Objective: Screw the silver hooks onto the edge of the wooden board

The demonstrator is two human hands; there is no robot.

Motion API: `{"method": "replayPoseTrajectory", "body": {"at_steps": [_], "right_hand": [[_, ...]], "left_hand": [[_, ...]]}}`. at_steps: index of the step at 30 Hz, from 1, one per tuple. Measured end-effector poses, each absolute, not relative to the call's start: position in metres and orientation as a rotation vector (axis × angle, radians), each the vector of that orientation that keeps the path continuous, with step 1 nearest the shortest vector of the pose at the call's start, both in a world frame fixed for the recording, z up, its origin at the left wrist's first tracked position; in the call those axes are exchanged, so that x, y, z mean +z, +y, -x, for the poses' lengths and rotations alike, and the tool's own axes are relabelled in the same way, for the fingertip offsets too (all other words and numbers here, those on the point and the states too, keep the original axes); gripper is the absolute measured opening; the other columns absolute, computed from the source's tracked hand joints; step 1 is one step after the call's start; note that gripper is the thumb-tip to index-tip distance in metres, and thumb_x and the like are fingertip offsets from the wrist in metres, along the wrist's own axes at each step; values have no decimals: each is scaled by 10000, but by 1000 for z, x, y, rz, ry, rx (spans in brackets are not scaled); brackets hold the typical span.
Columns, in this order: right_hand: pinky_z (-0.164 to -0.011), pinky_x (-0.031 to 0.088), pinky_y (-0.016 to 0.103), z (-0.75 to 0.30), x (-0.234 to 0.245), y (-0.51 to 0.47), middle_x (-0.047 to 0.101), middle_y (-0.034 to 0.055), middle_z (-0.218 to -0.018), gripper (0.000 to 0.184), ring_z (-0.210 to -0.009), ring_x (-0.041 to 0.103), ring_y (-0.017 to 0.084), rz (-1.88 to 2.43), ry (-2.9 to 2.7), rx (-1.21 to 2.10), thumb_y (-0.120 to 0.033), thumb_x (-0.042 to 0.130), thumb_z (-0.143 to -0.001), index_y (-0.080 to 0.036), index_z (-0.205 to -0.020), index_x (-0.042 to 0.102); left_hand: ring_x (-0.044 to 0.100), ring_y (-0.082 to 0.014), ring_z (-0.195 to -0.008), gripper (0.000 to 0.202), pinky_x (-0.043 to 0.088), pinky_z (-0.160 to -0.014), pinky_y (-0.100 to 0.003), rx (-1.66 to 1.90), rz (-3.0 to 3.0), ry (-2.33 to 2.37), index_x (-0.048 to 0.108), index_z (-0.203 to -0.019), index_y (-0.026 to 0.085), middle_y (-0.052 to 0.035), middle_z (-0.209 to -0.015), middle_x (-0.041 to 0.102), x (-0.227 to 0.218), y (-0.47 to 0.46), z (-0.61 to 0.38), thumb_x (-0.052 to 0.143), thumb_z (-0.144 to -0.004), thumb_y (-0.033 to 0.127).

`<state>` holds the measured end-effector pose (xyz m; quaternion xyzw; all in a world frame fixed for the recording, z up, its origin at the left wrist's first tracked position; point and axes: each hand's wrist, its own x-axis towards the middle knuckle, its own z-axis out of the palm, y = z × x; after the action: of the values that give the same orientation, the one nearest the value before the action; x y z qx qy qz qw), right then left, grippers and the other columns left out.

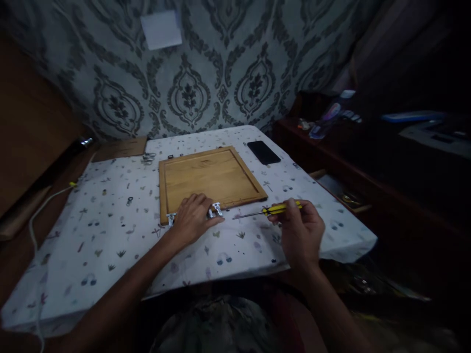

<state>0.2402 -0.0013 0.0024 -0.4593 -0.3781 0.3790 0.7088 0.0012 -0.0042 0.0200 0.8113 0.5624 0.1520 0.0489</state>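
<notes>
A wooden panel (pixel 206 171) with a raised frame lies flat on the table. At its front edge, my left hand (pixel 193 215) is bent over the wood, with thumb and fingers around a metal hinge (pixel 215 210). A second metal hinge (pixel 171 218) sits at the panel's front left corner, beside my left wrist. My right hand (pixel 300 228) is closed around the yellow and black handle of a screwdriver (pixel 281 208). Its thin shaft points left, and the tip ends a little right of the nearer hinge, apart from it.
The table has a patterned white cloth (pixel 121 235). A black phone (pixel 263 152) lies right of the panel; some metal pieces (pixel 148 158) and a brown board (pixel 119 148) lie at the back left. A white cable (pixel 34 230) hangs at left. Dark furniture with an open drawer (pixel 338 191) stands at right.
</notes>
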Motion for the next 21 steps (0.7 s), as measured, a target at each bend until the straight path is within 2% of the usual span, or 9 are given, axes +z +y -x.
{"method": "replayPoseTrajectory", "body": {"at_steps": [2,5,10,16,21], "right_hand": [[-486,499,226,-237,4,2,622,-51,-588,404,-493,619,111,985,-854,913,-545,783,-758,-199,-806,582],[-529,550,259,-230,3,12,655,-37,-622,375,-552,666,142,944,-874,1001,-523,789,-758,-211,-831,595],[-551,593,298,-214,-4,34,692,-22,-683,394,-588,707,176,916,-960,1092,-537,799,-734,-223,-860,595],[-638,614,362,-201,-11,54,727,11,-712,446,-650,729,222,963,-1075,1171,-565,804,-707,-224,-900,591],[-723,589,370,-188,-4,81,741,27,-777,405,-710,729,216,947,-1302,1195,-544,768,-750,-213,-898,588]], "left_hand": [[585,-247,-1030,333,475,-890,-395,632,-2469,1693,650,-1105,199,-70,-1071,665,18,-12,8,606,-935,482],[595,-224,-976,236,494,-870,-377,814,-2423,1718,667,-1054,186,-75,-1015,671,14,-22,30,560,-973,380],[609,-218,-969,190,507,-891,-380,950,-2235,1912,674,-993,203,-66,-970,679,6,-31,77,512,-970,300],[614,-244,-1030,276,489,-933,-420,1044,-2038,2117,665,-1045,198,-88,-1042,689,-5,-31,123,444,-983,352],[653,-224,-919,297,525,-849,-384,1094,-1911,2182,676,-1001,186,-79,-960,695,-17,-27,139,452,-960,377]]}}
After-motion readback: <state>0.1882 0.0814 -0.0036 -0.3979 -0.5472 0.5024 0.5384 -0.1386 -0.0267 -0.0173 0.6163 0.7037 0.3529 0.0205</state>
